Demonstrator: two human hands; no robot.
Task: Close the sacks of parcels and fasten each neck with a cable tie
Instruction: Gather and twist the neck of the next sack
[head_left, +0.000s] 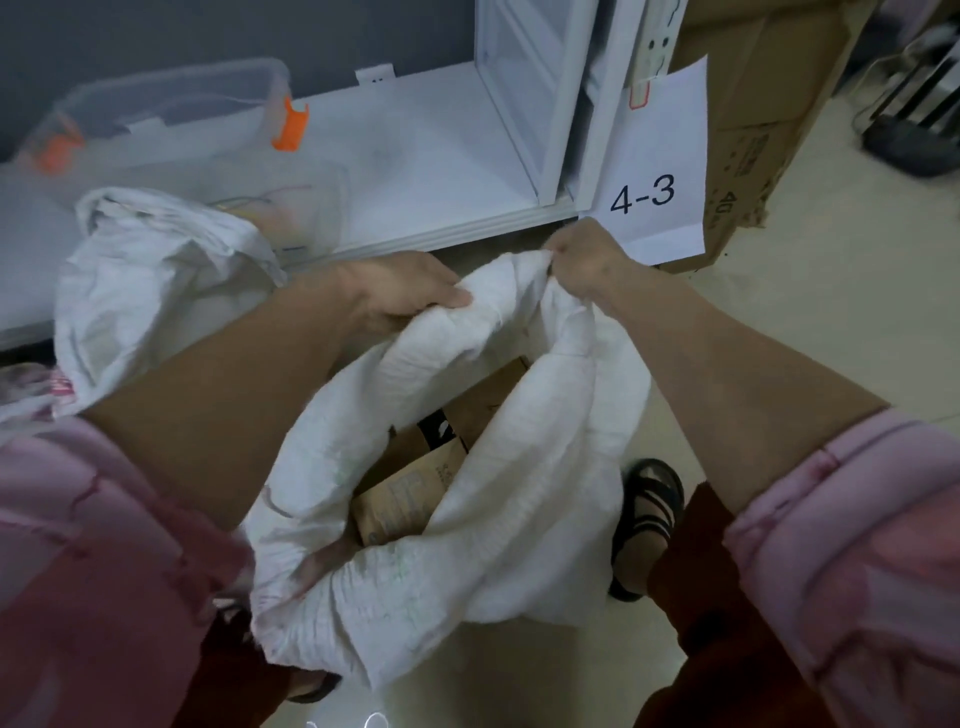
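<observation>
- View from above, head cam: a person stands over a white sack (467, 467) on the floor, mouth wide open, between their feet.
- Sack rim is rolled down in a thick cuff; brown parcels (410, 488) show inside, below rim level.
- Left hand (400, 296) grips the far rim, thumb over the top of the roll, fingers curled under it.
- Right hand (582, 260) pinches the far rim just beside the left, fingers clenched on bunched fabric.
- Both hands sit at the far edge of the mouth, near each other; near edge of rim hangs loose by the legs.
- No cable tie seen in either hand or nearby; can't tell where the ties are.
- 2nd sack (156, 280), white, crumpled, lies to the left against a low shelf (441, 171); can't tell if it is tied.
- Clear tub (171, 104) w/ orange clips sits on the shelf; paper sign (660, 176) reading "4-3" hangs at right.
- Step in hand, as I judge: unroll the cuff to gain neck length, then gather.
- To do it well: pull the rim up all round, not only the far side, so the fabric clears the parcels.
- Then bunch the mouth evenly into one tight neck, twist, hold w/ one hand, leaving the other free for the tie.
- Risk: too short a neck lets the tie slip off.
</observation>
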